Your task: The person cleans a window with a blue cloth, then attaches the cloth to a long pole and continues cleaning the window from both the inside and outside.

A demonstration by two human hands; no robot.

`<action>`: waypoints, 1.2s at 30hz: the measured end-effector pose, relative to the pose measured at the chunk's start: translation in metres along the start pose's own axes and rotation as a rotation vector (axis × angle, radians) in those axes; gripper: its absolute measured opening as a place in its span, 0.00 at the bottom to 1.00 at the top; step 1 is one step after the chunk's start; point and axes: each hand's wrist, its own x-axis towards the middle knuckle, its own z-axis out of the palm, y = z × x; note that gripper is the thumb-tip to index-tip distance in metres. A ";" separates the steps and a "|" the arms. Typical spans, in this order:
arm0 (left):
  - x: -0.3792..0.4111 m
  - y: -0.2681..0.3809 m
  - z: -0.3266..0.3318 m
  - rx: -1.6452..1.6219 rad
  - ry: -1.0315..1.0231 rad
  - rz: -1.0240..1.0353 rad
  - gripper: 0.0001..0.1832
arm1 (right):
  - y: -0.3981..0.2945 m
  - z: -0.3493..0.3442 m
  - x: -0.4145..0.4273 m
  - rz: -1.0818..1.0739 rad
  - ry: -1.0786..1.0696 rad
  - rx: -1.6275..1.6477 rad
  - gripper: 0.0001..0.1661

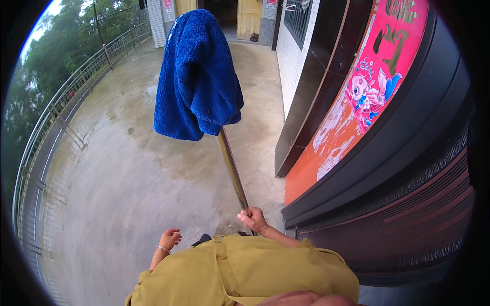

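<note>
My right hand [254, 220] is wrapped around a metal pole [232, 164] in front of my body. The pole slants up and away, and a blue terry cloth [197, 76] hangs draped over its upper end. Whatever lies under the cloth is hidden. Low on the left, my left hand [169, 239] is held out with nothing in it, its fingers slightly curled and apart. A bracelet [164, 249] circles that wrist.
On the right stand a dark door [390, 222] and an orange wall strip [298, 183] with a pink paper banner [383, 69]. A metal railing [57, 114] curves along the left. Yellow doors [249, 19] and shoes [254, 37] stand beyond the concrete floor [130, 183].
</note>
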 end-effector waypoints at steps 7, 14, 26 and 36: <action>0.118 0.076 -0.008 0.230 -0.194 -0.006 0.17 | -0.008 -0.027 0.093 0.023 0.168 0.068 0.18; 0.288 0.151 -0.033 0.314 -0.175 0.050 0.18 | -0.023 -0.074 0.223 -0.018 0.384 -0.007 0.16; 0.458 0.442 0.115 0.327 -0.713 0.345 0.16 | -0.019 -0.154 0.388 0.046 0.530 -0.055 0.11; 0.571 0.621 0.202 0.579 -0.700 0.486 0.18 | -0.040 -0.254 0.612 -0.056 0.427 0.014 0.10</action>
